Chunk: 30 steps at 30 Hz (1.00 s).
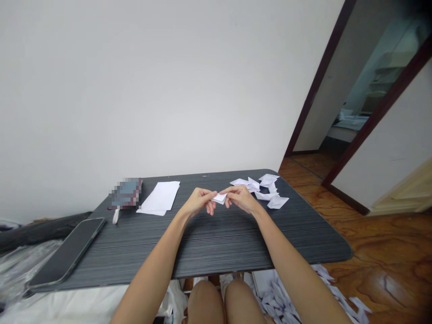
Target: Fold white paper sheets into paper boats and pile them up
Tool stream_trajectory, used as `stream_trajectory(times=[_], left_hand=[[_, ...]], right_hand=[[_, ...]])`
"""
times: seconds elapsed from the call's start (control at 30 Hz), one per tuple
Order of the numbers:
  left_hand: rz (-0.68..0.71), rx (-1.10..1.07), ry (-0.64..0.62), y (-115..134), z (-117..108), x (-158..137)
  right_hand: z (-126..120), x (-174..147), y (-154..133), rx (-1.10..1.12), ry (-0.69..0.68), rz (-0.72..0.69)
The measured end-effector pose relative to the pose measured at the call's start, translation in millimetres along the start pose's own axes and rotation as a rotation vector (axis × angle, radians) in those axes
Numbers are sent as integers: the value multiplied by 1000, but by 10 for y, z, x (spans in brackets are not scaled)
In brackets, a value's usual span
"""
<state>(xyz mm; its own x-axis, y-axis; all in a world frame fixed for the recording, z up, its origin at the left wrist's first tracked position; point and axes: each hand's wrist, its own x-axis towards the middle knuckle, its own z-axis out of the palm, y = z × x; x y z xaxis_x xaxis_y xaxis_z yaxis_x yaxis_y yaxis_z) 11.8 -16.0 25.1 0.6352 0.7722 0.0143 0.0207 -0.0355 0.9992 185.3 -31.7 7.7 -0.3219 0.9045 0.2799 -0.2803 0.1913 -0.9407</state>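
Observation:
A small folded white paper (220, 198) is held above the middle of the dark table. My left hand (200, 200) pinches its left end between thumb and fingers. The right end is gripped by my right hand (240, 199), thumb and forefinger closed on it. Just beyond my right hand lie several folded paper boats (269, 180) in a loose group. To the left of my left hand, a stack of flat white sheets (161, 197) rests on the table.
The dark table (222, 243) stands against a white wall. A phone (69, 252) lies at its left edge, near a blurred-out book-like object (126, 193) with a white tag (115, 216). Many more folded papers (278, 297) are piled below the table's front right edge.

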Motion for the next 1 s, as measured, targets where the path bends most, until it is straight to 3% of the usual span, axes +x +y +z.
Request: stream_trajectory(times=[0.17,0.4,0.77,1.0], left_hand=[[69,103,23,-9,-8,17],[155,184,118,-57,11,12],[358,500,208,-82,8,-9],[286,447,185,-59,27,-8]], right_hand=[[-1,-17,-25,10,-9,-2],[-30,19,42,-137,40,10],[-62,20,57,-169,60,-62],[-57,22,47,-277,68,-77]])
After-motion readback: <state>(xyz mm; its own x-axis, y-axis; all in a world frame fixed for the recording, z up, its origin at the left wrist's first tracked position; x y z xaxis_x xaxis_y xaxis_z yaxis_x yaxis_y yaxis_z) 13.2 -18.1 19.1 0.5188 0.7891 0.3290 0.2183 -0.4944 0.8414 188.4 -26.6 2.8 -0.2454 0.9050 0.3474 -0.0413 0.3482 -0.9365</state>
